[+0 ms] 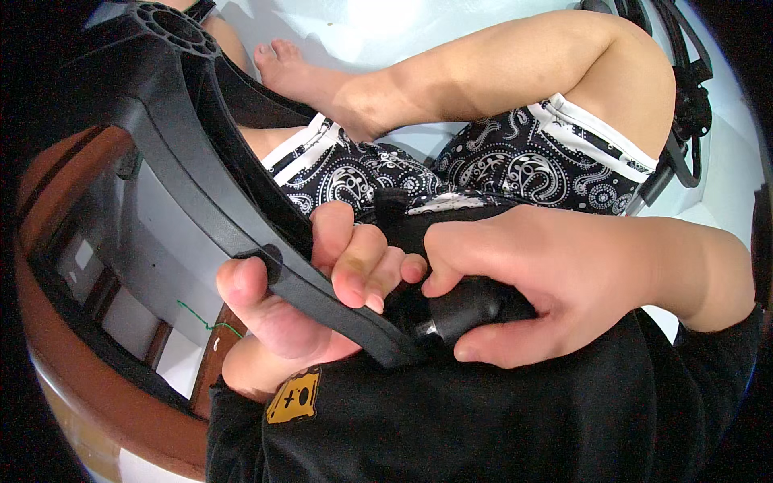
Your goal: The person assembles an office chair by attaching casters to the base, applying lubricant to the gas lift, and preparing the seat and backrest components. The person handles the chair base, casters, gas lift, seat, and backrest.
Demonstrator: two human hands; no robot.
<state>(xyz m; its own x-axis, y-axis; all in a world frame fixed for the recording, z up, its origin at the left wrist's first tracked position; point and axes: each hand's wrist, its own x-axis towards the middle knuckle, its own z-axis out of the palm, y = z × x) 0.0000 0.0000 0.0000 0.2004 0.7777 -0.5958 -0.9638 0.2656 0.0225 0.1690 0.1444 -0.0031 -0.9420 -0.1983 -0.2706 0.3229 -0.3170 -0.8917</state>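
A long, curved black plastic frame (187, 179) slants from the upper left down to my lap, with a round, ribbed hub (179, 30) at its upper end. My left hand (294, 326) is closed around its lower part, thumb on one side and fingers on the other. My right hand (555, 282) grips a rounded black handle (471, 310) between thumb and fingers. A short bit of shiny metal shows at the handle's end, close to the frame's lower end. Against my dark shirt, I cannot tell whether the two touch.
My bent leg (475, 72) and patterned shorts (531, 165) lie just beyond my hands. Black tubular parts (688, 97) stand at the right on the pale floor (322, 24). A brown curved edge (105, 410) runs along the lower left, with a green string (208, 324) near it.
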